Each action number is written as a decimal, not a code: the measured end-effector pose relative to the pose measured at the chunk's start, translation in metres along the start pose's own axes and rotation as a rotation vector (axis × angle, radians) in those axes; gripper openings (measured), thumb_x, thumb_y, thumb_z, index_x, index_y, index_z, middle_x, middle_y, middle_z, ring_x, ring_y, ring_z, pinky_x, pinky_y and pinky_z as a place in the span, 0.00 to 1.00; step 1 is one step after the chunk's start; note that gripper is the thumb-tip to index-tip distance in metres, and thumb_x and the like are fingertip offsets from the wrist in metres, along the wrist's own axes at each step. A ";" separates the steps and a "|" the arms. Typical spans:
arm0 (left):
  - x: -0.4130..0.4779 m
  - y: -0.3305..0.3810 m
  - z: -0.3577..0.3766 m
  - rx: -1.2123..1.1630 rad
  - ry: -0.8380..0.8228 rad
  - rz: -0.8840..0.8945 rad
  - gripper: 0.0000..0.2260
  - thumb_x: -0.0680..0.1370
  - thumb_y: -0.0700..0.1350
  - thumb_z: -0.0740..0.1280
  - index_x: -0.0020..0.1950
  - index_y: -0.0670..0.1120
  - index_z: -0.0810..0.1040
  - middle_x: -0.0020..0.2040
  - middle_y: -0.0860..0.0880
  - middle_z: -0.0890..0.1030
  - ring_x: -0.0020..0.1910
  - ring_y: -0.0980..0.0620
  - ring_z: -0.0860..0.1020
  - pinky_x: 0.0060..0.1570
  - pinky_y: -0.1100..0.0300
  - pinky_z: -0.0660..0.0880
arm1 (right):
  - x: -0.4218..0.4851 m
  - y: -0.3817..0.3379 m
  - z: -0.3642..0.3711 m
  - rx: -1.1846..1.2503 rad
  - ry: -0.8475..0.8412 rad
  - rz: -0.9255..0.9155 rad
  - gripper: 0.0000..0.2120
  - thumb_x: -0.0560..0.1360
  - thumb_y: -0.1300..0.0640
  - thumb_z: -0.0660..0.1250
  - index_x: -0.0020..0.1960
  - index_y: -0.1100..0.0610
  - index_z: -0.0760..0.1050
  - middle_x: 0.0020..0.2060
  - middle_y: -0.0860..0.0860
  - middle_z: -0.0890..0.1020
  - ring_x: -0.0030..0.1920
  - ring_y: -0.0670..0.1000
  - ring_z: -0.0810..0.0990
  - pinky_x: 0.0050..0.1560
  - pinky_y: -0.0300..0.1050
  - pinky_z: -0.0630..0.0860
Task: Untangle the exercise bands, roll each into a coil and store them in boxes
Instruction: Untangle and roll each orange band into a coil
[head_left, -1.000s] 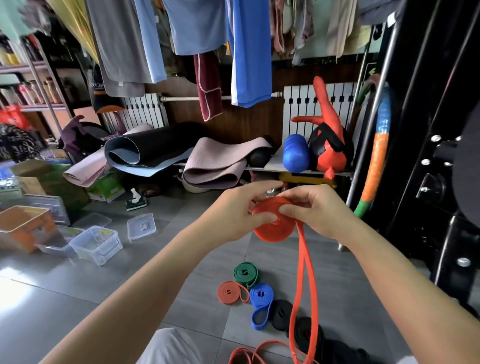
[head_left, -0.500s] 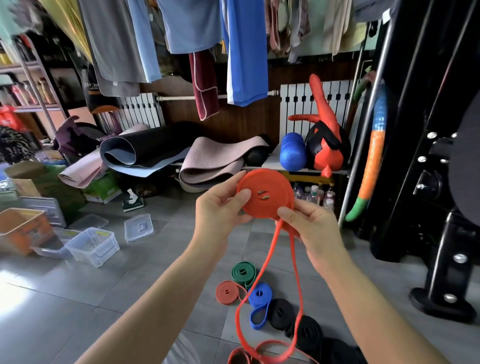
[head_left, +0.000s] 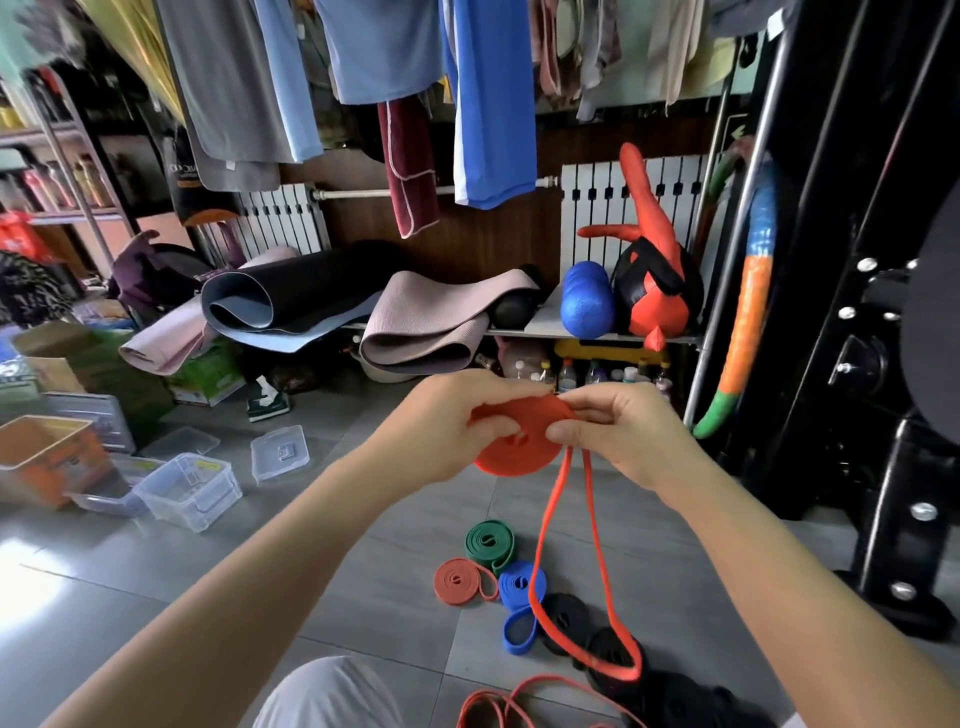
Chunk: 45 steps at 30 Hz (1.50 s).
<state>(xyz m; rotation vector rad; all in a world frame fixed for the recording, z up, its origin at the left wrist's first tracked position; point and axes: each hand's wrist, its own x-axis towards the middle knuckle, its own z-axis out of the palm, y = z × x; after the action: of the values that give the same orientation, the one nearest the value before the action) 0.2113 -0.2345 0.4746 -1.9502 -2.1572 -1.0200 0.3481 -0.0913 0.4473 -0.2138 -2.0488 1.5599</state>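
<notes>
Both hands hold a flat red-orange coil (head_left: 511, 449) of exercise band in mid-air. My left hand (head_left: 447, 426) grips its left edge, thumb on top. My right hand (head_left: 618, 431) pinches the coil's right edge where the loose end (head_left: 602, 587) of the band hangs down in a long loop. On the floor below lie a rolled green band (head_left: 488, 543), a small rolled red band (head_left: 460, 581), a loosely rolled blue band (head_left: 519, 597) and black coils (head_left: 569, 616). More loose red band (head_left: 498, 701) lies at the bottom edge.
Clear plastic boxes (head_left: 189, 488) and a loose lid (head_left: 280, 452) sit on the grey tile floor at left, beside an orange bin (head_left: 47, 457). Rolled mats (head_left: 291, 306), a blue roller (head_left: 587, 306) and a low shelf stand behind. A black machine frame (head_left: 852, 312) fills the right.
The coil has tipped from facing me upright to lying flatter and lower. The hanging loop has shortened, its bottom rising off the floor pile. Both hands shifted their hold on the rim.
</notes>
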 end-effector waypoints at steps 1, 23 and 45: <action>-0.001 0.000 0.001 -0.067 0.036 -0.030 0.23 0.73 0.39 0.71 0.60 0.62 0.76 0.50 0.56 0.80 0.50 0.59 0.76 0.53 0.70 0.70 | -0.001 0.000 -0.001 0.041 0.013 -0.001 0.13 0.62 0.64 0.73 0.42 0.50 0.80 0.36 0.44 0.85 0.39 0.41 0.83 0.42 0.32 0.77; -0.006 0.001 0.006 0.073 -0.244 0.039 0.21 0.73 0.39 0.70 0.64 0.55 0.76 0.52 0.67 0.73 0.51 0.70 0.70 0.53 0.76 0.65 | -0.009 0.018 0.014 -0.195 -0.030 0.025 0.09 0.68 0.68 0.73 0.48 0.62 0.81 0.35 0.46 0.82 0.33 0.35 0.78 0.42 0.30 0.75; -0.016 0.001 0.015 0.083 -0.211 0.067 0.21 0.75 0.39 0.68 0.65 0.56 0.75 0.55 0.59 0.78 0.54 0.63 0.72 0.54 0.73 0.65 | -0.014 0.015 0.001 -0.245 -0.085 0.052 0.09 0.68 0.67 0.73 0.44 0.54 0.82 0.34 0.43 0.84 0.34 0.36 0.80 0.42 0.31 0.78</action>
<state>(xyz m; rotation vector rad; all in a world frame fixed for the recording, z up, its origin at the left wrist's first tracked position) 0.2208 -0.2409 0.4555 -2.1610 -2.1790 -0.7324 0.3561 -0.0932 0.4286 -0.2978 -2.3178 1.3659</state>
